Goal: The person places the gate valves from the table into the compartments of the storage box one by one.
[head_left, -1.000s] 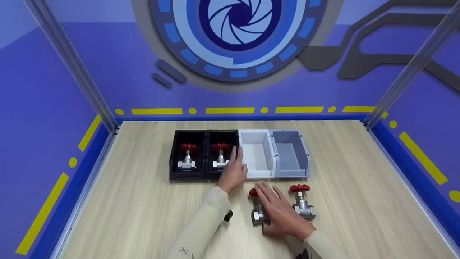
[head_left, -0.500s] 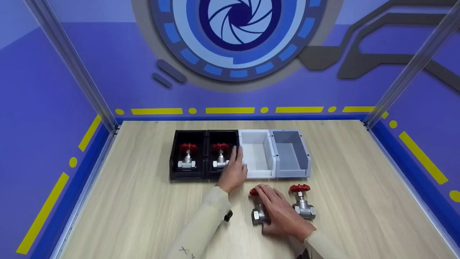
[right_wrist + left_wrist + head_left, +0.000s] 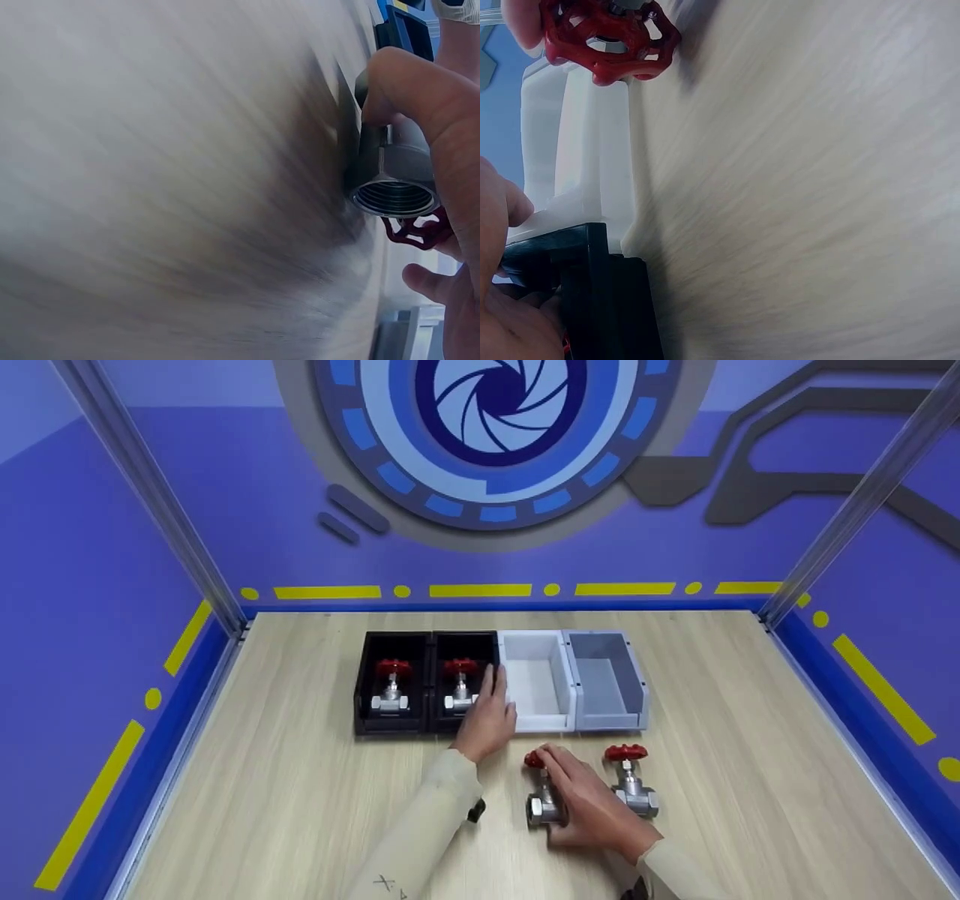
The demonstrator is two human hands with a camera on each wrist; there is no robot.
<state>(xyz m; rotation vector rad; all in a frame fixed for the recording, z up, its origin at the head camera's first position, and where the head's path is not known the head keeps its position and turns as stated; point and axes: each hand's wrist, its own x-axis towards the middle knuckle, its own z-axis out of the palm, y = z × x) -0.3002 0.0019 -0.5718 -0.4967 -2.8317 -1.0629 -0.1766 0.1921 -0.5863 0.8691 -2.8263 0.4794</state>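
Observation:
My right hand (image 3: 589,802) grips a steel valve with a red handwheel (image 3: 545,808) on the table; the thumb is around its body, whose threaded end (image 3: 394,196) shows in the right wrist view. A second red-wheeled valve (image 3: 635,796) stands just right of that hand. My left hand (image 3: 487,724) straddles the wall between the second black bin (image 3: 466,643) and the white bin (image 3: 536,721), thumb on the white side and fingers on the black side, pinching it. That black bin contains a valve (image 3: 460,690), partly covered by the hand.
The leftmost black bin (image 3: 394,727) holds another red-wheeled valve (image 3: 391,690). At the row's right end sits a grey bin (image 3: 609,721). Blue panels (image 3: 480,562) and metal posts (image 3: 161,502) enclose the wooden table (image 3: 285,780) at the back and sides.
The right hand's fingers have curled in closer around the valve, and its handwheel has shifted slightly to the right. My left hand and the bins have stayed put.

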